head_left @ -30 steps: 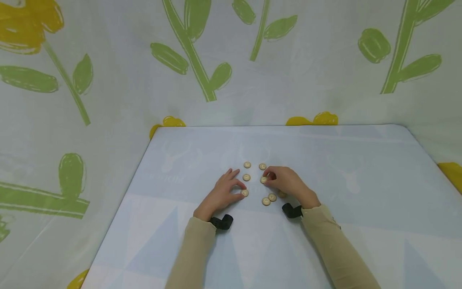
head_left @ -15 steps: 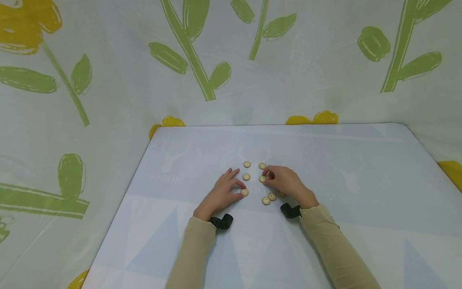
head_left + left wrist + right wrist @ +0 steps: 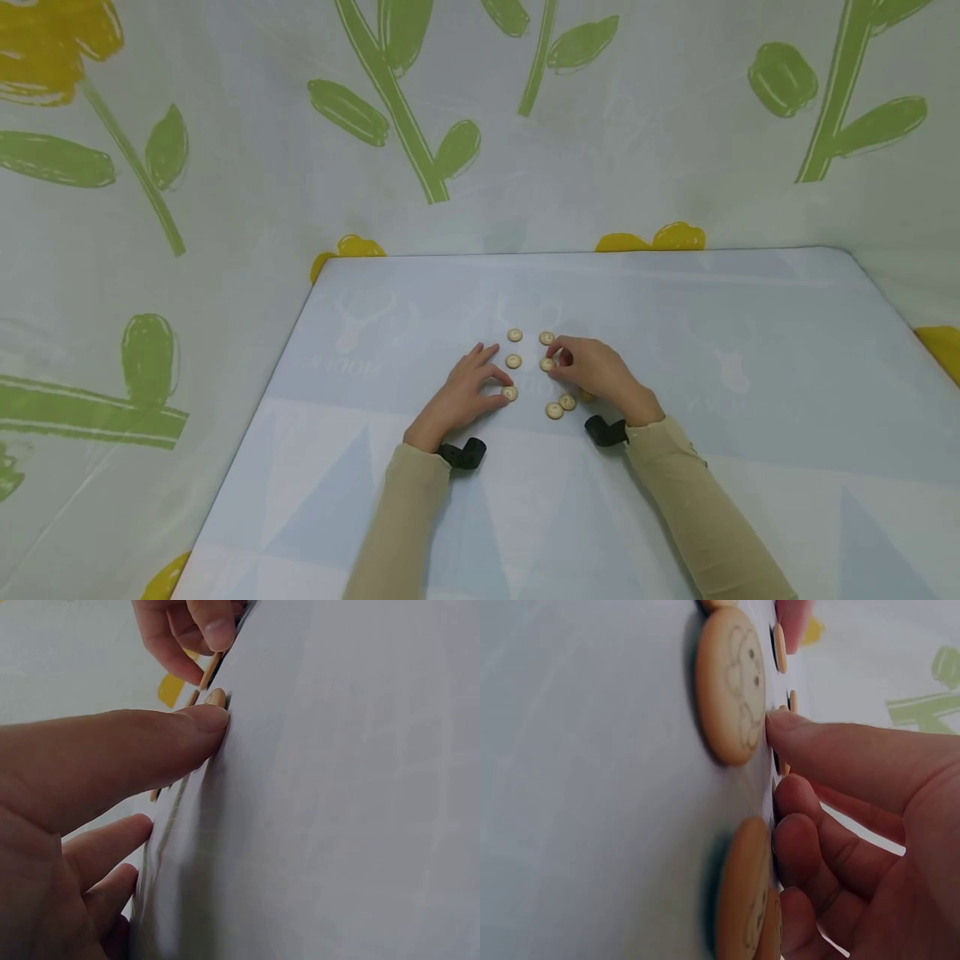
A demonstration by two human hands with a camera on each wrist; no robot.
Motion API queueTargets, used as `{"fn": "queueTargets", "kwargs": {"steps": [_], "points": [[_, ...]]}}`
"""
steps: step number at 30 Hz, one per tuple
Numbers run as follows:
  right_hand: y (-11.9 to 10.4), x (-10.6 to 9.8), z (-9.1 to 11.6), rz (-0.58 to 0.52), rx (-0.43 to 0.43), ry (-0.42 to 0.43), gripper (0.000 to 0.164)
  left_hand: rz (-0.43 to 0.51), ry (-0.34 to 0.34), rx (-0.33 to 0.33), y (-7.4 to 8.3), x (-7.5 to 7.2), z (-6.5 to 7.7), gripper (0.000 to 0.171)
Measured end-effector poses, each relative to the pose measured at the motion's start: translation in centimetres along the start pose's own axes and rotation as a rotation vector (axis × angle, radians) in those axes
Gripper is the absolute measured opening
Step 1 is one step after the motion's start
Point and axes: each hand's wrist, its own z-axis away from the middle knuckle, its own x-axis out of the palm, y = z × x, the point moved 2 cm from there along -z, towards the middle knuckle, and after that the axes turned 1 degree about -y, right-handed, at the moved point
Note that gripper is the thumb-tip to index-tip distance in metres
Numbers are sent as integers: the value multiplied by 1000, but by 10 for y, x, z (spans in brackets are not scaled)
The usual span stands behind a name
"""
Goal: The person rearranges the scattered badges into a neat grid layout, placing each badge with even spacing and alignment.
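Left disc: round, pale-tan, wood-like; marked face up, no long axis.
Left hand: thumb and forefinger pinch left disc.
Right hand: pinches matching right disc, right of and beyond left disc.
Pale-blue tabletop: far edge well beyond left disc, broad room nearer.

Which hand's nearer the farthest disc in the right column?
Right. Right hand is beside that disc, toward the near right; left hand is farther, to its near left.
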Motion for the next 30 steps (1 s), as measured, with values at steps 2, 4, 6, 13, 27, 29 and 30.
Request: {"fn": "queueTargets", "kwargs": {"steps": [2,4,6,13,27,29,30], "points": [[1,0,0,0,2,-7,22,0,1,0,0,1,0,15],[1,0,0,0,-2,-8,21,-1,2,2,0,1,0,15],[1,0,0,0,-5,-7,21,-3,4,4,-1,1,0,15],[2,1,-2,12,2,-23,25,-11,0,-7,-2,1,-2,15],[0,-1,-1,26,15,-51,22,-3,1,-21,-2,1,-1,15],[-1,-2,0,33,13,-48,21,1,5,-22,-2,1,-1,15],[-1,-2,0,35,13,-45,21,2,7,-20,-2,1,-1,15]]}}
